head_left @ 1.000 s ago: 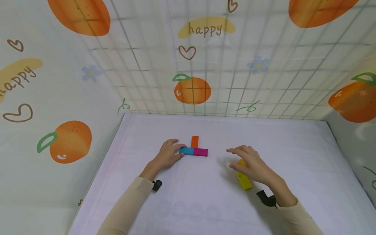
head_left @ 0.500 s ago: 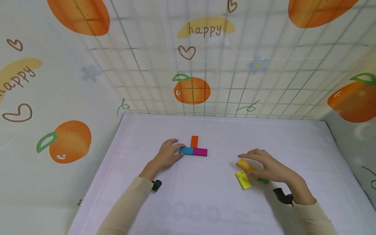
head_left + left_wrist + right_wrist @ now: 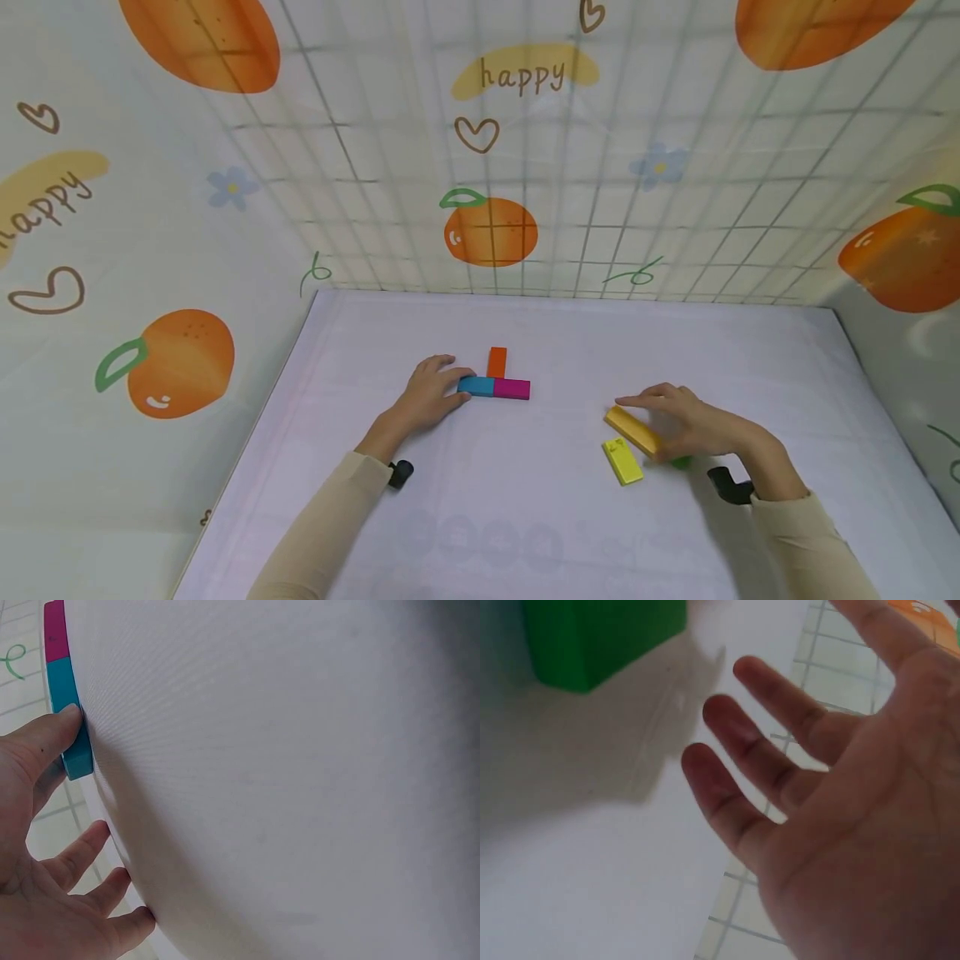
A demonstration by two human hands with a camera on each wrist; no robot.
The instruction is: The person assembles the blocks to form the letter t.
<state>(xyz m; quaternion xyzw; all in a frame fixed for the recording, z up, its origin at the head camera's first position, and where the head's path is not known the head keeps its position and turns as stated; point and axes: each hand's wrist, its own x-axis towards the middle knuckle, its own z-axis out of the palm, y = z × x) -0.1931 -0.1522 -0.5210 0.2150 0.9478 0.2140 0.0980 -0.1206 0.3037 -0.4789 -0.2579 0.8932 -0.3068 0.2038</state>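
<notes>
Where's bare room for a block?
Bare tabletop: between the magenta block and amber block; also nearer, between left sleeve and right sleeve. Crowded: around the left hand and blue block, and around the right hand, near the yellow block and green block.

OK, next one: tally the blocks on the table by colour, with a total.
Blue block: 1
Magenta block: 1
Orange block: 1
Bright yellow block: 1
Amber block: 1
Green block, mostly hidden in the head view: 1
Total: 6

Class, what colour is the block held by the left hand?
That block is blue, showing best in the left wrist view.
</notes>
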